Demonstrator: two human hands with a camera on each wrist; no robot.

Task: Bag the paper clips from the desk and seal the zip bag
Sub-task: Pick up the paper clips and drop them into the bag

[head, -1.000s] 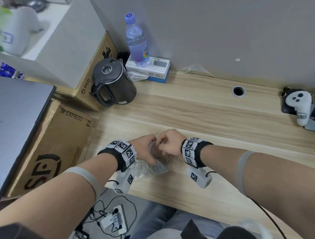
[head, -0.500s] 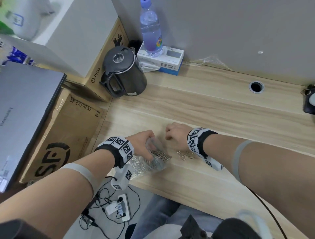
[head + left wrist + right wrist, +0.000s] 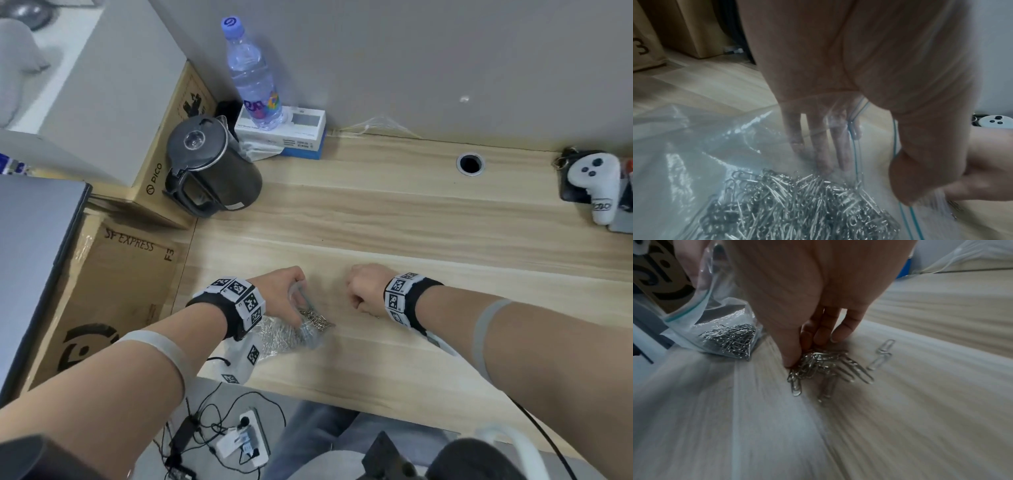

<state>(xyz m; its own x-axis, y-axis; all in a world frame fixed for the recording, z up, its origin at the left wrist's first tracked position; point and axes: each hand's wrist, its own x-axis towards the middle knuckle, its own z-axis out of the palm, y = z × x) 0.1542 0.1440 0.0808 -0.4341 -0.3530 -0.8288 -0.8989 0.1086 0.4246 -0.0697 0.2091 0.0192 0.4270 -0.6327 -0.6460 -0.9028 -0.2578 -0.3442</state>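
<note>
On the desk (image 3: pixel 411 219), the right hand (image 3: pixel 368 289) pinches loose paper clips (image 3: pixel 824 366) while the left hand (image 3: pixel 281 294) grips the zip bag (image 3: pixel 291 337) mouth; tangled clips could drop.

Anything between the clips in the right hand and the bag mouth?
Nothing visible. Only bare desk separates the right hand, pinching a clump of paper clips, from the zip bag, whose mouth the left hand holds open.

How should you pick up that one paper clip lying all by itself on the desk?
Pinch the lone paper clip across its long, narrow sides, coming straight down from above. It lies flat on the desk, apart from the bunch, so fingertips probably need to nip or slide it.
</note>
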